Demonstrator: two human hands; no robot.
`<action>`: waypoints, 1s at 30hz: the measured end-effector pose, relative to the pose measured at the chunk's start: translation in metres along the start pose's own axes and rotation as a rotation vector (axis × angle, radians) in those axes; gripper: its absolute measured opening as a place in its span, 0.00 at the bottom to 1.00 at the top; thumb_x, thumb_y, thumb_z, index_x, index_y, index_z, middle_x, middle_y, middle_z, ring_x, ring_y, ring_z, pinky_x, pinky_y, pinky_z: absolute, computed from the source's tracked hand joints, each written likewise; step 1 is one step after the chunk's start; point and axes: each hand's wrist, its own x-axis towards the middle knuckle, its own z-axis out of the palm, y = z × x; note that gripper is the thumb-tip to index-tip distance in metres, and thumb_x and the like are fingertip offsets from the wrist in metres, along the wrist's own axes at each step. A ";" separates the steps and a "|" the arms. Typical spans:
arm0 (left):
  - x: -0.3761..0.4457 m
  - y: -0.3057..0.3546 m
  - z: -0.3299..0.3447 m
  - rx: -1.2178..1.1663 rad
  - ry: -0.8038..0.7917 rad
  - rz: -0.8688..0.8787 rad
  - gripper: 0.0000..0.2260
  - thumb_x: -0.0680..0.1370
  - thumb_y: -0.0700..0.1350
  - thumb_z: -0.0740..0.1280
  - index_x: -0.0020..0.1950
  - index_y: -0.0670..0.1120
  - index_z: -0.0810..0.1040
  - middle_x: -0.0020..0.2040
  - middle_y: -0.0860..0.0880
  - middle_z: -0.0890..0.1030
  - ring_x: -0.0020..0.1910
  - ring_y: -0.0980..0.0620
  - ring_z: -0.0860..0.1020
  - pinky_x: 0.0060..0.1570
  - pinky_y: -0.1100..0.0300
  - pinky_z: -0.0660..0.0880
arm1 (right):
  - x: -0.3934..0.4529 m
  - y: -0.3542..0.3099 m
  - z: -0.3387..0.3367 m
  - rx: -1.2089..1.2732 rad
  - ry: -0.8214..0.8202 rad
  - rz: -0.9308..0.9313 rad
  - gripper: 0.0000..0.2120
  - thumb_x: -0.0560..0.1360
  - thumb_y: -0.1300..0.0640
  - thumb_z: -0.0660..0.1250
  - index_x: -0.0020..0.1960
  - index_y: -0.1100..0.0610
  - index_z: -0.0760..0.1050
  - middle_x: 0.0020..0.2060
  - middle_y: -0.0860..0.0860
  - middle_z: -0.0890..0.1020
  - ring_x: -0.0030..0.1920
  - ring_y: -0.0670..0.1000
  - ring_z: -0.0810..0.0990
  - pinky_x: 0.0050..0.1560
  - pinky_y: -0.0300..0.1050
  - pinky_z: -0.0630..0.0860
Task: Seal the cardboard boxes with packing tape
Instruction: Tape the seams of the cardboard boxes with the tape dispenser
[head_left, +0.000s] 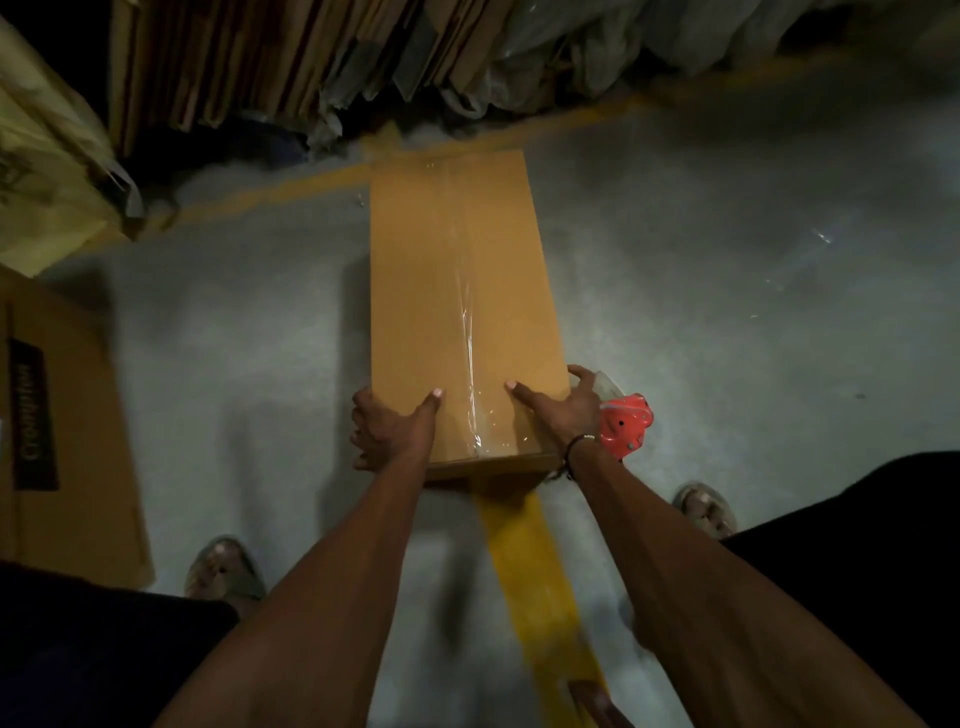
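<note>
A long brown cardboard box (415, 291) lies on the grey floor, its flaps closed. A strip of clear packing tape (470, 332) runs along its top seam. My left hand (387, 434) grips the box's near left corner, thumb on top and fingers down the side. My right hand (563, 410) holds the near right corner, thumb on the top, fingers curled over the right edge. A red tape dispenser (626, 423) sits just right of that hand; whether the hand also holds it is hidden.
Flattened cardboard and plastic sheets (322, 62) stand stacked at the back. A printed flat carton (57, 415) lies at the left. Yellow floor lines (530, 561) cross under the box. My feet in sandals (226, 569) stand either side.
</note>
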 end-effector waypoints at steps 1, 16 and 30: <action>0.004 -0.005 -0.006 0.005 -0.027 0.022 0.41 0.68 0.63 0.79 0.73 0.51 0.64 0.74 0.44 0.71 0.72 0.36 0.69 0.69 0.36 0.64 | 0.002 0.000 -0.003 0.008 -0.059 0.033 0.60 0.52 0.27 0.80 0.77 0.44 0.58 0.71 0.56 0.74 0.68 0.62 0.75 0.66 0.60 0.76; -0.035 -0.052 -0.087 -0.322 -0.413 0.135 0.42 0.75 0.47 0.78 0.81 0.59 0.56 0.68 0.53 0.69 0.64 0.42 0.73 0.61 0.36 0.79 | -0.060 -0.015 -0.056 -0.064 -0.384 -0.227 0.43 0.74 0.46 0.76 0.81 0.45 0.56 0.67 0.47 0.73 0.65 0.53 0.73 0.64 0.55 0.75; -0.148 0.121 -0.202 -0.500 -0.307 0.625 0.42 0.71 0.59 0.78 0.78 0.65 0.58 0.72 0.53 0.73 0.66 0.46 0.77 0.61 0.37 0.79 | -0.185 -0.185 -0.219 0.214 -0.243 -0.618 0.44 0.70 0.43 0.79 0.80 0.43 0.60 0.68 0.49 0.78 0.63 0.51 0.80 0.62 0.58 0.80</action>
